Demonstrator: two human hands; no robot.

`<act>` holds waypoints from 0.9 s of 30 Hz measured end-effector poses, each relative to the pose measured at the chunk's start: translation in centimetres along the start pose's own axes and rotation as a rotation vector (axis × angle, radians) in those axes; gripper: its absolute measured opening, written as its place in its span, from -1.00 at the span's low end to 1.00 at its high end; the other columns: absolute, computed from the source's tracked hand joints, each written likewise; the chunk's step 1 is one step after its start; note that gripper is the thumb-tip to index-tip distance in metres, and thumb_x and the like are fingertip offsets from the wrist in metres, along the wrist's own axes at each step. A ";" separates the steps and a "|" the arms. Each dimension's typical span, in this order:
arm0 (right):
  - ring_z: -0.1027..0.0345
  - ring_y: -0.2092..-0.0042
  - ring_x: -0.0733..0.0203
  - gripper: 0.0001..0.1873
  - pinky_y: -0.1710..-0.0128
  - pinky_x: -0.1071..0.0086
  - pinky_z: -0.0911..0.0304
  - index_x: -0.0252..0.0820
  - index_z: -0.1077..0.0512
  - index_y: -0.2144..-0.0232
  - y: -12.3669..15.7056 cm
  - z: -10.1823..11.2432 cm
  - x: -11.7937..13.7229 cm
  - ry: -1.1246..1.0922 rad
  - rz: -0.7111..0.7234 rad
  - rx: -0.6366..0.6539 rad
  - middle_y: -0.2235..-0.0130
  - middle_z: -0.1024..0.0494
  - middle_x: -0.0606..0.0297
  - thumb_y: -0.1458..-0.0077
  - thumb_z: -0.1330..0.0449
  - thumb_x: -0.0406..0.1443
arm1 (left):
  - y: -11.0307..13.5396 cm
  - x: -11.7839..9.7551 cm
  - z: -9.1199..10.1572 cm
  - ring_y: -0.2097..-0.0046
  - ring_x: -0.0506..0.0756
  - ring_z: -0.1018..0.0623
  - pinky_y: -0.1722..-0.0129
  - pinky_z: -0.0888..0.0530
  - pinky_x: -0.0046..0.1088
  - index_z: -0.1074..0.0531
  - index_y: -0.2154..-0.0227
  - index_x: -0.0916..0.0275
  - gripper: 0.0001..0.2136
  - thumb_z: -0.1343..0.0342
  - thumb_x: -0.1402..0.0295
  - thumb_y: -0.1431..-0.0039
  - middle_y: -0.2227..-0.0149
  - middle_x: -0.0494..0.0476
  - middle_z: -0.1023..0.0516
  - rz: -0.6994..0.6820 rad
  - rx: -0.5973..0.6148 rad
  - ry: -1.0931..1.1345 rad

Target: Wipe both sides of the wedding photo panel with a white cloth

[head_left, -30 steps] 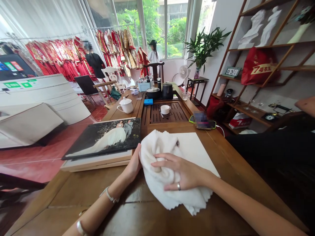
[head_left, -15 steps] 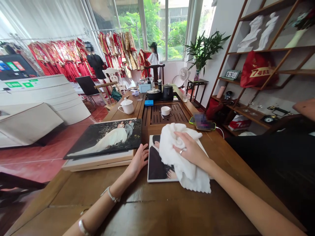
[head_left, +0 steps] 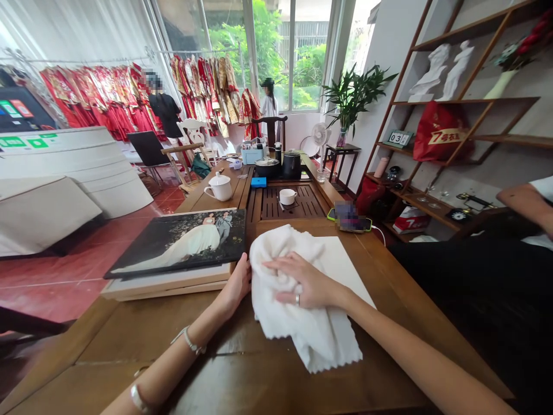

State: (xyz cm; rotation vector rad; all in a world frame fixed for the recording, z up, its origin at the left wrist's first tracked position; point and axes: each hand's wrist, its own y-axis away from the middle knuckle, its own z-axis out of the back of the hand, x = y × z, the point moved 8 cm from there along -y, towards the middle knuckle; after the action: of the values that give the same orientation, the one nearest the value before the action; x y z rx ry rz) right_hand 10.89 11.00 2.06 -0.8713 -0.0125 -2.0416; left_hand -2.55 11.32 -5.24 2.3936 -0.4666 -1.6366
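My right hand presses a crumpled white towel down on a white-bordered photo panel that lies flat on the wooden table. Its fingers curl into the cloth, and the towel hides most of the panel's picture. My left hand rests at the panel's left edge, thumb and fingers against it, partly tucked behind the towel. Just left of it lies a large dark wedding photo on top of a stack of flat boards.
A white teapot, a slatted tea tray with a small cup, kettles and a phone sit farther up the table. Another person's arm shows at right. Shelves stand along the right wall; two people stand by red garments at the back.
My right hand swept the towel from the near left up to the panel's far right, then back down to the left, covering the picture again. My left hand stayed at the panel's edge.
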 end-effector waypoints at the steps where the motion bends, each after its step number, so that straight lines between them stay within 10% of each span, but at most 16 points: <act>1: -0.18 -0.03 0.04 -0.34 -0.08 0.14 -0.11 -0.05 -0.21 -0.19 0.2 -0.3 0.9 -0.041 0.037 0.034 -0.08 -0.40 0.19 -0.06 -0.25 -0.14 | 0.1 0.0 -0.3 -0.23 0.23 -0.33 -0.22 -0.18 -0.19 -0.24 -0.20 0.28 -0.45 0.29 0.06 -0.32 -0.12 0.24 -0.46 -0.005 0.020 0.007; 6: -0.26 0.06 0.12 -0.50 -0.02 0.24 -0.17 -0.09 -0.42 0.03 1.6 -0.8 3.4 -0.192 0.122 0.173 0.11 -0.49 0.25 0.06 -0.35 -0.17 | 0.7 -0.2 -0.9 -0.20 0.28 -0.37 -0.22 -0.18 -0.21 -0.31 -0.15 0.32 -0.43 0.21 0.03 -0.28 -0.06 0.21 -0.52 -0.011 0.050 0.036; 12: -0.37 0.16 0.19 -0.65 0.07 0.33 -0.23 -0.14 -0.49 0.22 2.9 0.4 0.5 -0.333 -0.020 0.297 0.19 -0.51 0.29 0.13 -0.37 -0.24 | 0.5 -0.4 -0.1 -0.27 0.23 -0.26 -0.21 -0.19 -0.22 -0.18 -0.22 0.33 -0.44 0.27 0.06 -0.32 -0.20 0.31 -0.35 0.008 -0.030 -0.004; 21: -0.33 0.04 0.02 -0.56 -0.02 0.26 -0.16 -0.16 -0.43 0.20 7.0 6.6 -8.1 -0.134 -0.425 0.034 0.10 -0.49 0.24 0.05 -0.26 0.00 | 0.3 -0.3 0.2 -0.24 0.21 -0.29 -0.16 -0.24 -0.25 -0.17 -0.20 0.37 -0.48 0.26 0.12 -0.33 -0.21 0.36 -0.32 0.024 -0.059 -0.053; 27: -0.35 0.16 0.02 -0.56 0.12 0.26 -0.23 -0.15 -0.42 0.27 9.3 8.9 -9.2 0.053 -0.547 0.015 0.21 -0.50 0.27 0.03 -0.20 0.05 | 0.0 -0.2 0.2 -0.21 0.20 -0.33 -0.14 -0.26 -0.27 -0.31 -0.10 0.31 -0.55 0.14 0.13 -0.29 -0.13 0.31 -0.42 0.002 -0.038 -0.103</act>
State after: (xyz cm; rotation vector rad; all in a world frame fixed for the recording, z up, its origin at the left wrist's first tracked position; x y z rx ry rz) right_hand 26.10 14.95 0.60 -0.8684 -0.2624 -2.5667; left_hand -2.84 11.35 -5.18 2.2889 -0.4508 -1.7579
